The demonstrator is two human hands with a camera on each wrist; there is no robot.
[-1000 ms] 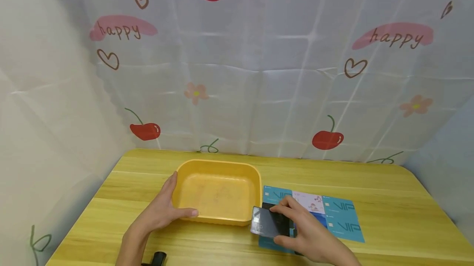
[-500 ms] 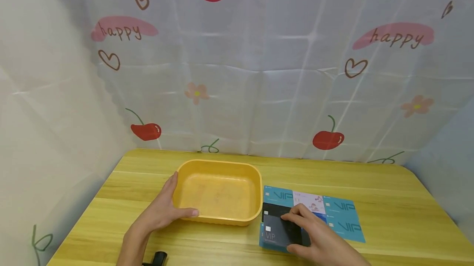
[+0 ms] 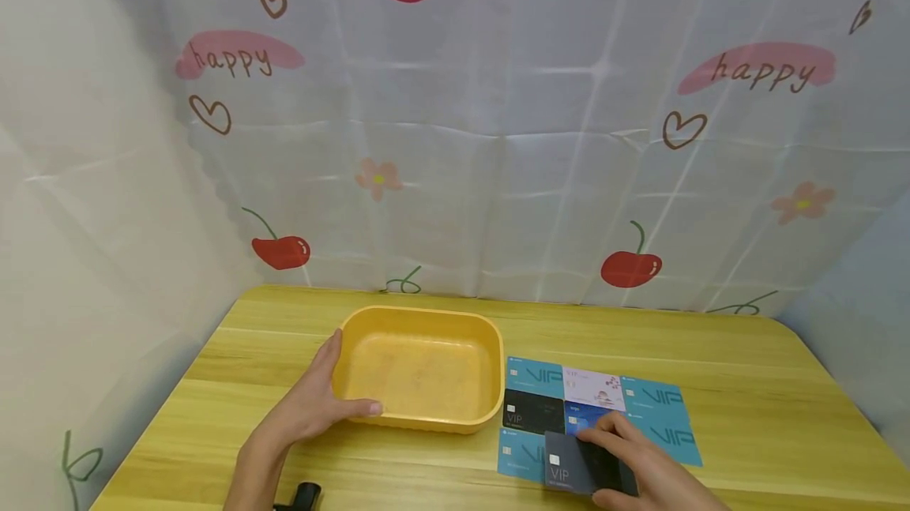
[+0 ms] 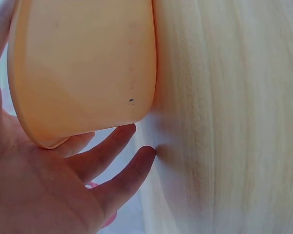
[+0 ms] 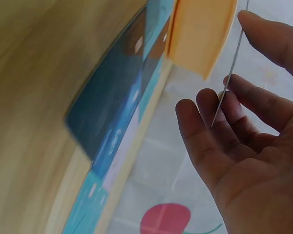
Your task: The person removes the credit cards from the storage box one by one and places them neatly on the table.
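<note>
My left hand rests against the left front corner of a yellow plastic basin. Its thumb lies on the front rim, and the other fingers reach along the outer left wall. My right hand pinches a dark grey VIP card by opposite edges, over the near row of laid-out cards. In the right wrist view that card shows edge-on, raised off the table, and a dark card lies flat below. Beside it lie a teal card, a black card and a blue card.
Behind these lie a white flowered card and more teal VIP cards, close to the basin's right side. A small black object sits at the near left table edge. A patterned curtain hangs behind the wooden table.
My right hand has carried the dark grey card rightward and nearer, from beside the basin's corner, uncovering the black card and the near teal card. The left hand and basin have stayed put.
</note>
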